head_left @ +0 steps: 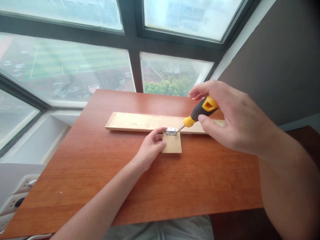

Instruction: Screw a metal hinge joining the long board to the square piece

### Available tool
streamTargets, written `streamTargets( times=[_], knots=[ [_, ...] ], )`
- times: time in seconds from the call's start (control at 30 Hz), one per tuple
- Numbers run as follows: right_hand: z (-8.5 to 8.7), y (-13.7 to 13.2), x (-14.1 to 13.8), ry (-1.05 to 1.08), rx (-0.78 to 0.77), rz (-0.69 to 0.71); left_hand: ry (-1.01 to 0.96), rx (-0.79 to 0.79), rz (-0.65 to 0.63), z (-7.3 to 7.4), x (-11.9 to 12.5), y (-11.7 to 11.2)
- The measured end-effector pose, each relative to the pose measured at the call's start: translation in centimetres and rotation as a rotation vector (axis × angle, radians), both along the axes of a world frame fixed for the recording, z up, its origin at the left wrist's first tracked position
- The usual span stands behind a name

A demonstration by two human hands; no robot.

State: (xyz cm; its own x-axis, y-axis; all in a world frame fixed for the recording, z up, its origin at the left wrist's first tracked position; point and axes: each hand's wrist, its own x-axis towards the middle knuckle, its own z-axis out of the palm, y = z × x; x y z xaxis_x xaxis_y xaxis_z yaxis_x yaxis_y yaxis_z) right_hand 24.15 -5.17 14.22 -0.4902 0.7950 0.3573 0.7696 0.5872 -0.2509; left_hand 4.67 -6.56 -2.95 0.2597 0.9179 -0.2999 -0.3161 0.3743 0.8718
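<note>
A small silver hinge (171,131) lies where a long pale wooden board (135,122) meets a small square wooden piece (172,144). My left hand (153,146) grips the left edge of the small piece, its index fingertip touching near the hinge. In my right hand (230,120) is a screwdriver (199,110) with a yellow and black handle, held at a slant. Its tip meets the right end of the hinge's lower leaf. Whether a screw sits under the tip is too small to tell.
Both boards rest on a reddish-brown wooden table (112,186). Beyond the far edge are windows with dark frames (133,66). A grey wall (277,66) stands at the right. Power sockets (21,196) are at the lower left, beside the table.
</note>
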Motion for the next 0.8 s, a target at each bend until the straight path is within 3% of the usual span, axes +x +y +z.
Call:
streamTargets(
  times=[0.1, 0.33, 0.6, 0.8],
  knots=[
    [0.0, -0.4, -0.2, 0.034, -0.035, 0.038, -0.001, -0.006, 0.005, 0.1, 0.0, 0.0],
    [-0.8, 0.0, -0.6, -0.064, 0.079, -0.169, 0.015, 0.002, -0.004, 0.0, 0.0, 0.1],
    [-0.9, -0.4, -0.4, 0.038, -0.047, 0.017, 0.019, -0.002, -0.008, -0.1, 0.0, 0.1],
    [-1.3, 0.2, -0.7, -0.039, 0.058, -0.093, 0.029, -0.003, -0.005, 0.0, 0.0, 0.1]
  ],
)
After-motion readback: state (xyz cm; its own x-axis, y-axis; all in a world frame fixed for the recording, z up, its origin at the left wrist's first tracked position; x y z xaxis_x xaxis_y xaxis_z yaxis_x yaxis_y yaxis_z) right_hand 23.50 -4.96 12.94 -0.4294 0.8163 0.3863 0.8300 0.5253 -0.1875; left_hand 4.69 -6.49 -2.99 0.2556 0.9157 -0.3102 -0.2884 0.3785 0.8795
